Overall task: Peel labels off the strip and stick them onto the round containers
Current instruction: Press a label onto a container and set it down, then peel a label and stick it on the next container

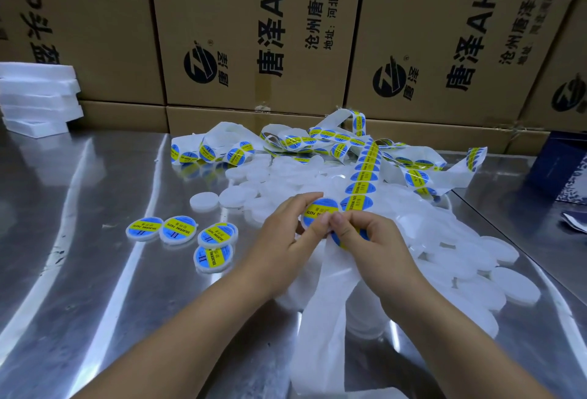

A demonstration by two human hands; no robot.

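Round container, white with a blue-and-yellow label on its top face, sits between both hands just past the middle of the tabletop. The left hand grips its left rim, fingers curled narrowly round the edge. The right hand comes in from the near right, its fingers curled tight and pinching the label strip right at the container's near edge, thumb tip touching the label. Another label shows partly under that hand (whether it is stuck on or peeled, I cannot tell).

The strip runs away to the far right in tangled loops, and its bare white backing hangs toward the near edge between the wrists. Under and around the hands lies a heap of unlabelled white containers, crowding the right side. Four labelled containers lie well apart on the left, one overlapping another. A lone blank one sits just beyond them. Printed cardboard boxes wall the far side, with stacked white foam slabs at far left and a dark blue box at far right.
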